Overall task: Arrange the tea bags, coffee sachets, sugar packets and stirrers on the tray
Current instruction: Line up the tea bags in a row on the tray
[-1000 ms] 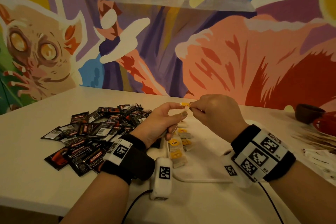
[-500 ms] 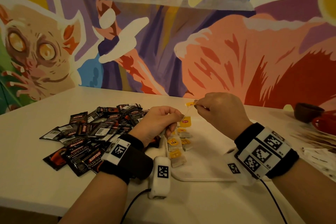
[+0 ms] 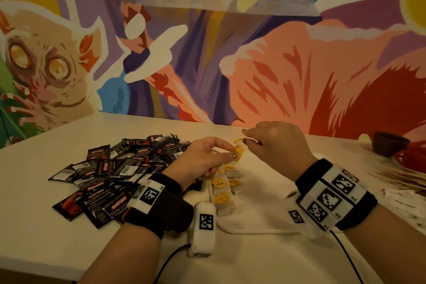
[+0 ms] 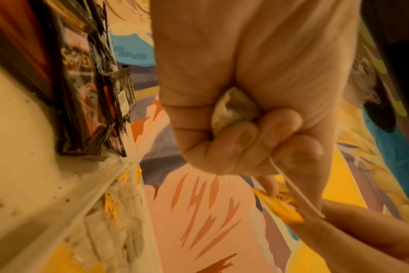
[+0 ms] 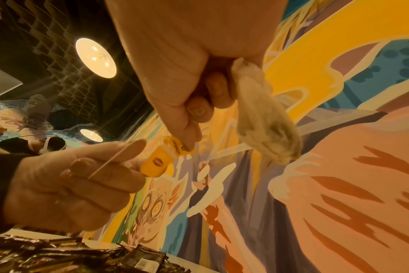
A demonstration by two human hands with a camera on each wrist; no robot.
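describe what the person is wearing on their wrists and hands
Each wrist has a black fabric band carrying white square-code markers, one on the left, several on the right band. White camera boxes with black cables hang beneath. Both hands are bare, with olive-painted nails.

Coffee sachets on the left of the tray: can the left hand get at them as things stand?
Probably not yet. The coffee sachets lie right beside the left hand with nothing between, but that hand grips a tea bag and pinches its yellow tag, so it must let go first.

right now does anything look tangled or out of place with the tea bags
Yes. Each hand holds a tea bag: left hand, right hand. Their yellow tags sit together between the fingers, a string running across, apparently tangled.
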